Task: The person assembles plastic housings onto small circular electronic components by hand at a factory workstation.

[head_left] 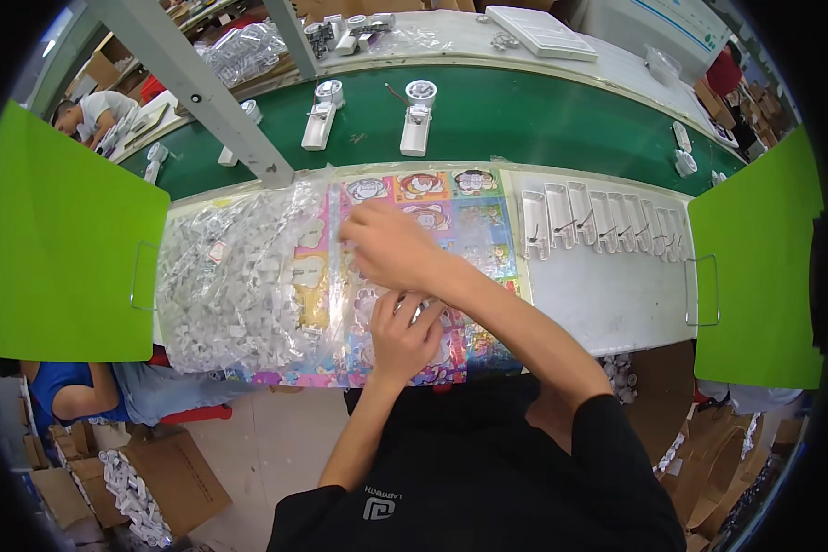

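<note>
My left hand [403, 340] is closed around a small round part [419, 307], white and silvery, mostly hidden by the fingers. It is held just above a colourful printed sheet [485, 221]. Farther forward and slightly left, my right hand [386, 244] hovers with curled fingers near the right edge of a clear plastic bag [239, 276]. Whatever those fingers may hold is hidden. Many small white plastic pieces fill the bag, which covers the left part of the sheet.
White trough-shaped shells [580, 213] with dark wires stand in a row at right. Beyond the table, a green conveyor [515, 120] carries white round-headed units [418, 115]. Bright green panels [64, 239] flank both sides. A grey metal post [198, 92] rises at far left.
</note>
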The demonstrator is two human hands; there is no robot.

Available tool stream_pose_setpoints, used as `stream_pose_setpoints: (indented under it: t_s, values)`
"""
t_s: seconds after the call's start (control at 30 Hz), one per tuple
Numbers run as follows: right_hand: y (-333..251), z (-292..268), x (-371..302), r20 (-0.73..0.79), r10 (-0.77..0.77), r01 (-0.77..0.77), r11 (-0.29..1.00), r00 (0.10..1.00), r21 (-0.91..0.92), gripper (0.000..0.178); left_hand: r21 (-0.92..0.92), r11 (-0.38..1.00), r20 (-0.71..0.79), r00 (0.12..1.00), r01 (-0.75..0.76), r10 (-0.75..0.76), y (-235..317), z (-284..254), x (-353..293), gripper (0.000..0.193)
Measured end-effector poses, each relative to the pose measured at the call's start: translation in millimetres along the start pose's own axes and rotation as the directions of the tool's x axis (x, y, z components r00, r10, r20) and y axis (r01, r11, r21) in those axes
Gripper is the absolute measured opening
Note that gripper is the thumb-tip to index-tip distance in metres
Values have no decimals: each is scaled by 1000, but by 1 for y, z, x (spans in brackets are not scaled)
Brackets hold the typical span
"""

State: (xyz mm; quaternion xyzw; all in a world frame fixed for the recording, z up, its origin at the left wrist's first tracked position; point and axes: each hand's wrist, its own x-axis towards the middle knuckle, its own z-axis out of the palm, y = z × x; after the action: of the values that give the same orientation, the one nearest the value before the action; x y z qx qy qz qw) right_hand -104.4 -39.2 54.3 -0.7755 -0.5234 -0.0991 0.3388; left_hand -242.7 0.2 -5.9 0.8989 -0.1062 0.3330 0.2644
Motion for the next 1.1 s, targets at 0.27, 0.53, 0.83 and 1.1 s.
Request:
stream_pose_setpoints:
  t_s: [0.27,0.53,0.83,1.1]
  values:
    - [6,102,57,27,-37,37,999,999,12,27,13,1000,-128,992,-5,7,1,10,-5,24]
    - [7,74,54,52,128,-136,973,990,185,19,8,1000,-141,990,-5,6,2,5,0,25]
    - [32,29,22,244,262,-341,857,934,385,32,30,1000,-107,994,1,2,0,6,-2,31]
    - [29,-40,-23,338,425,-543,686,840,485,28,-35,925,-223,899,380,-377,7,6,-4,71]
